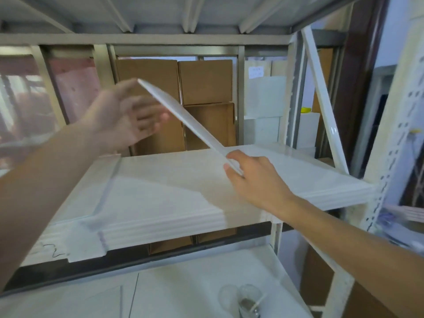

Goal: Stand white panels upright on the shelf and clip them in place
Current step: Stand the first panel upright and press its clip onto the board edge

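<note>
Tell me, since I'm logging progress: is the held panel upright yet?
Not yet. The panel slants, top edge toward the left hand, bottom end in the right hand.

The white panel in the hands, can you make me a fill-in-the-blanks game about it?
1. The right hand grips the lifted white panel at its ____ end.
2. The left hand is ____, fingers spread beside the panel.
3. Under the lifted panel lies a flat ____ of white panels.
4. Behind the shelf stand brown cardboard ____.

Missing words: lower; open; stack; boxes

Two hands (124,115), one tilted panel (183,120), two jars (249,299).
</note>
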`<state>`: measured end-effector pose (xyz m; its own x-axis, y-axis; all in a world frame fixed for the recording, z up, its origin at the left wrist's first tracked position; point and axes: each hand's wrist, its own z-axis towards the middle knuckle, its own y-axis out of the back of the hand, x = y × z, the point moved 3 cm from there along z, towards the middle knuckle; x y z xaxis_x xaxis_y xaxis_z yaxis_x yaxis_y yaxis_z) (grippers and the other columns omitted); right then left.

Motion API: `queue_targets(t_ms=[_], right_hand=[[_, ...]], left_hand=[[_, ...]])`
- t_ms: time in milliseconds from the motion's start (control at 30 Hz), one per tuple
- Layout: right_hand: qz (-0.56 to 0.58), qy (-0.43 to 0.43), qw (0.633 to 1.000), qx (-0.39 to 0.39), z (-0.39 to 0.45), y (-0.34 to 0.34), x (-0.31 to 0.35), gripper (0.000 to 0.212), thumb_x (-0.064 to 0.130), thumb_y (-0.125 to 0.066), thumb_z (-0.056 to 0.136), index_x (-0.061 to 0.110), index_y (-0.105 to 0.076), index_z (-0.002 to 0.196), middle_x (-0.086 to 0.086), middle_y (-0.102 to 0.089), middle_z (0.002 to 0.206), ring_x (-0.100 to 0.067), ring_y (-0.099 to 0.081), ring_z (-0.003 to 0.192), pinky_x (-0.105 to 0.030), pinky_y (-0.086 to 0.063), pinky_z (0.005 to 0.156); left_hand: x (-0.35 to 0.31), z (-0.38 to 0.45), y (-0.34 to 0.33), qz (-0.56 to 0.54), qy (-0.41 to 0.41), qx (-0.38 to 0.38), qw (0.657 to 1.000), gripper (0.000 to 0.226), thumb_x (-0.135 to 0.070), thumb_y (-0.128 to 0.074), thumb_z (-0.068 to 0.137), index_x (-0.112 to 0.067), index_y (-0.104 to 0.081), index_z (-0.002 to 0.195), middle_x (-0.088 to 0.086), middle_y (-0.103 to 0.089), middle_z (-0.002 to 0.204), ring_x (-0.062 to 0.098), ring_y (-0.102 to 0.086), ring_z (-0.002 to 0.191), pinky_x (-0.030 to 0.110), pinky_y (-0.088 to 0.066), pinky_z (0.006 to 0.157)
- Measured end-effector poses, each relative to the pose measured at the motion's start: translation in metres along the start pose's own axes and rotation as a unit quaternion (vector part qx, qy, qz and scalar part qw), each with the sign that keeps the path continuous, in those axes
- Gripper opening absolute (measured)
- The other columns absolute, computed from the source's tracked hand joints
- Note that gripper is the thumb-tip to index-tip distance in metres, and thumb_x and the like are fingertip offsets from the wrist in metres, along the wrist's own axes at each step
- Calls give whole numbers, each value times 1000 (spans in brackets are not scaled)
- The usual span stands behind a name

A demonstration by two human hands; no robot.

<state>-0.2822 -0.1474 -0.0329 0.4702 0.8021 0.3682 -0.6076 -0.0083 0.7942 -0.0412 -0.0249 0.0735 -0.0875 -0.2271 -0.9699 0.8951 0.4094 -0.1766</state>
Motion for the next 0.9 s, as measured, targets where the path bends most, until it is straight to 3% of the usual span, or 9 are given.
queue_targets(t_ms=[67, 167, 233, 333, 433, 533, 600, 733, 900], right_hand=[[-44, -88, 993, 59, 13, 8, -18, 40, 36, -53, 100, 27, -54, 139, -6, -68, 113, -31, -68, 98, -40, -56, 76], [-107, -130, 982, 87, 21, 24, -30, 25, 26, -53, 95, 13, -65, 112, -2, -57, 83, -32, -65, 86, -37, -53, 70], [-135, -124, 981, 65, 25, 39, -31, 15, 24, -52, 94, 12, -61, 96, -6, -59, 82, -33, -69, 77, -40, -60, 74], [-140, -121, 982, 42, 33, 58, -34, 15, 24, -53, 92, 17, -54, 79, -15, -68, 87, -37, -74, 70, -41, -63, 76], [-78, -155, 983, 55, 31, 62, -52, 12, 19, -53, 91, 10, -60, 86, -16, -77, 69, -35, -77, 58, -40, -65, 69], [-43, -172, 983, 56, 21, 58, -68, 25, 20, -53, 89, 2, -69, 82, -11, -73, 50, -26, -75, 48, -43, -67, 72], [-20, -174, 984, 44, 19, 56, -75, 30, 20, -54, 89, -2, -73, 82, -11, -74, 51, -24, -74, 47, -40, -66, 69], [12, -183, 982, 37, 18, 62, -79, 29, 15, -55, 87, -7, -74, 83, -16, -74, 55, -23, -72, 44, -25, -56, 46], [7, -161, 987, 25, 14, 64, -78, 26, 12, -53, 86, -6, -71, 83, -14, -72, 50, -24, -72, 43, -26, -53, 50]], left_hand=[[9, 2, -31, 50, 7, 77, 996, 59, -58, -48, 101, -14, -67, 137, 12, -72, 132, 35, -71, 116, 48, -50, 101], [53, 5, -79, 205, 40, 166, 964, 56, -64, -49, 99, -34, -61, 144, 1, -62, 145, 35, -70, 119, 55, -50, 105], [85, 5, -105, 283, 40, 202, 937, 58, -69, -53, 95, -46, -51, 149, -10, -55, 149, 23, -69, 120, 48, -50, 106], [124, -3, -138, 388, -12, 201, 900, 63, -67, -56, 95, -41, -47, 152, -14, -52, 150, 14, -59, 126, 32, -45, 100], [156, -10, -157, 536, -83, 183, 820, 83, -80, -55, 86, -30, -50, 151, -8, -53, 153, 18, -51, 137, 38, -45, 108], [174, -15, -168, 672, -144, 146, 712, 76, -87, -49, 82, -28, -62, 129, -6, -67, 128, 22, -61, 110, 38, -49, 83], [177, -16, -172, 712, -187, 118, 666, 65, -86, -49, 81, -28, -62, 109, -7, -65, 103, 21, -58, 88, 35, -41, 69], [182, -12, -170, 727, -215, 101, 644, 69, -87, -45, 81, -28, -64, 111, -7, -65, 100, 22, -60, 83, 36, -44, 66], [183, -12, -171, 738, -213, 101, 632, 68, -85, -45, 84, -26, -62, 113, -6, -57, 94, 21, -52, 80, 35, -37, 65]])
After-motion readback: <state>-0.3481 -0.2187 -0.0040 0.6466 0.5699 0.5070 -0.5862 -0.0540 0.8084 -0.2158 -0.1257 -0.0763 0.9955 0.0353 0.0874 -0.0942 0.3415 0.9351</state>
